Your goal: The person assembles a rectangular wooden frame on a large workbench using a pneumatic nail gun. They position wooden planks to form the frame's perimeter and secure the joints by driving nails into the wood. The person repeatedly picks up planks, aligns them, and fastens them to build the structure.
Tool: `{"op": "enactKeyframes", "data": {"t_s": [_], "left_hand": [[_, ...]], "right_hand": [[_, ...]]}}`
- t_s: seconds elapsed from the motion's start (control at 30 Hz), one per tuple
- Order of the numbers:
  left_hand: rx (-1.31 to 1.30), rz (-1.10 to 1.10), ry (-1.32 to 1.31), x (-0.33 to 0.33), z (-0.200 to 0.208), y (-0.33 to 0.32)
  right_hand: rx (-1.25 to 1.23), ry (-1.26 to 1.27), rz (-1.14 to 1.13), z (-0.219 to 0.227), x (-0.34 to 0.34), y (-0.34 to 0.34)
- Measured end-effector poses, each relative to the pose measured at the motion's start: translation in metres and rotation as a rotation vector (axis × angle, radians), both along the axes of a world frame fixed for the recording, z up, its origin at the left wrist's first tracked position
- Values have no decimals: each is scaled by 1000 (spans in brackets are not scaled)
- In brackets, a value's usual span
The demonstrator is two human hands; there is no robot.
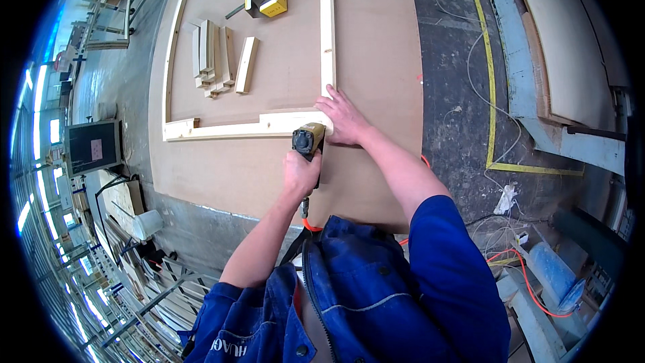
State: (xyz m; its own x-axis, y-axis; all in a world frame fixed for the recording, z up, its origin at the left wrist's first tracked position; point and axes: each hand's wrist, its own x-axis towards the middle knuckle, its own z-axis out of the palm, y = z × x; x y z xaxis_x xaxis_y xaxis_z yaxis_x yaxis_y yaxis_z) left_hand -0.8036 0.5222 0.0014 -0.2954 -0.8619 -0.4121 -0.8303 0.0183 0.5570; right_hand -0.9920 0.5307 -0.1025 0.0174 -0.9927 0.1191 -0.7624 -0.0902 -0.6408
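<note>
In the head view, a wooden frame (327,40) lies on the brown tabletop (379,33); its near right corner sits between the tabletop's near and right edges, under the hands. The left hand (301,173) has its fingers curled closed around the grip of a nail gun (307,138), whose head is over the near rail beside that corner; the body hides the nose, so I can't be sure it touches the wood. The right hand (342,117) lies partly open over the corner, fingers resting on the wood. A short batten (285,120) runs along the near rail's inner side, and a small block (182,124) sits at the near left corner. Toward the tabletop's left edge, inside the frame, are stacked wood pieces (213,60), one separate piece (247,65) and, farther off, a yellow box (273,0).
</note>
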Motion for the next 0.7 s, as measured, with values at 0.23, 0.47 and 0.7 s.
{"op": "enactKeyframes", "data": {"t_s": [0.23,0.47,0.7], "left_hand": [[-11,35,61,2,-15,3],[9,47,93,13,-9,9],[21,10,11,14,-9,6]], "right_hand": [[-2,3,-3,-1,0,0],[-3,53,12,-2,-1,0],[28,57,18,-3,-1,1]]}}
